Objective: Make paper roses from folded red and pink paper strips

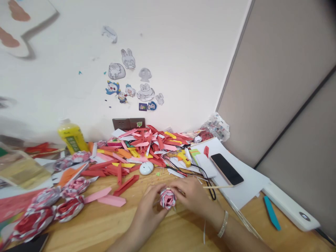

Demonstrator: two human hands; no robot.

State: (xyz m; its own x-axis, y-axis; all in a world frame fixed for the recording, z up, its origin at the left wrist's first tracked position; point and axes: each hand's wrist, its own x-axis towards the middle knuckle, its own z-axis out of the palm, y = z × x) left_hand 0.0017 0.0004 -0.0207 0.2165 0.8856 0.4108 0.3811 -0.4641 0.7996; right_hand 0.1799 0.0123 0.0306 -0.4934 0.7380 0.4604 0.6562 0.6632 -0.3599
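Observation:
A small pink and white folded-paper flower (168, 198) is held between my two hands above the wooden table, its open centre facing me. The fingers and thumb of my left hand (150, 204) curl round its left side. From the right, the fingertips of my right hand (191, 193) pinch its edge, and a thin bracelet circles that wrist. Just beyond my hands lies a white rounded case (146, 168). Pink folded paper strips (112, 200) rest left of my left hand. My fingers hide part of the flower's sides and back.
A heap of red, pink and yellow folded strips (149, 140) lines the wall. Finished paper flowers (69, 208) and a yellow bottle (72, 135) stand left. Rightward are a yellow glue gun (181, 157) with black cord, a phone (227, 169) on paper, a white lamp bar (291, 205) and a teal cutter (272, 212).

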